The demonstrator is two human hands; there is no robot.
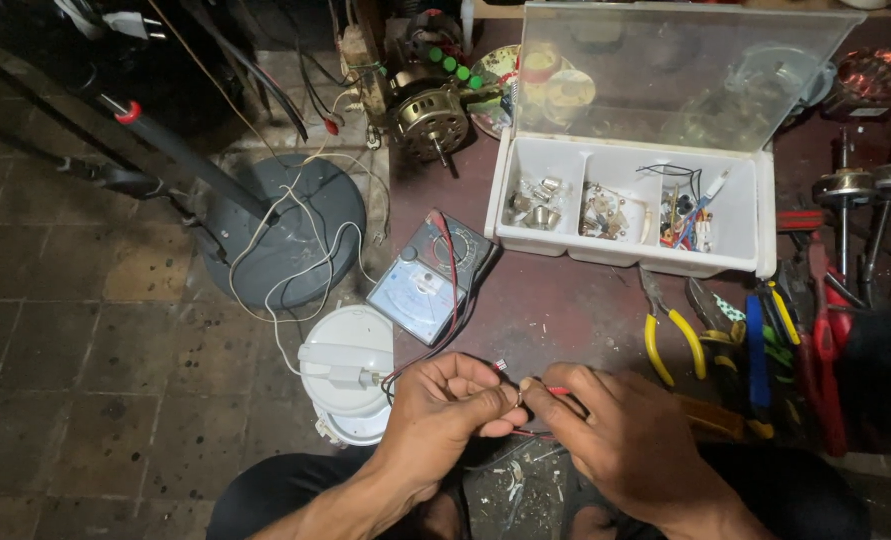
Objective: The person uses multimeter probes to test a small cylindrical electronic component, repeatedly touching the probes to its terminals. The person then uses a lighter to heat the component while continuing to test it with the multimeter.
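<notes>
Left hand (446, 405) and right hand (606, 425) pinching thin red wire ends (531, 390) together between fingertips, low over the table edge. Joining looks underway, not finished; wire ends bare, multimeter (428, 278) leads trailing up-left of the pinch. Yellow-handled pliers (672, 345) just right of the grip, parts box (631, 205) well above. Open tabletop between pinch and box; white fan part (346, 375) close left.

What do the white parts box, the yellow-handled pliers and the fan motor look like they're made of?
Parts box: white plastic by its look, with a lid clear enough to show things behind it.
Yellow-handled pliers: dull grey metal jaws; the handles look like a rubbery or plastic coating.
Fan motor: metal, a brassy shiny casing with a bare steel-looking shaft.
</notes>
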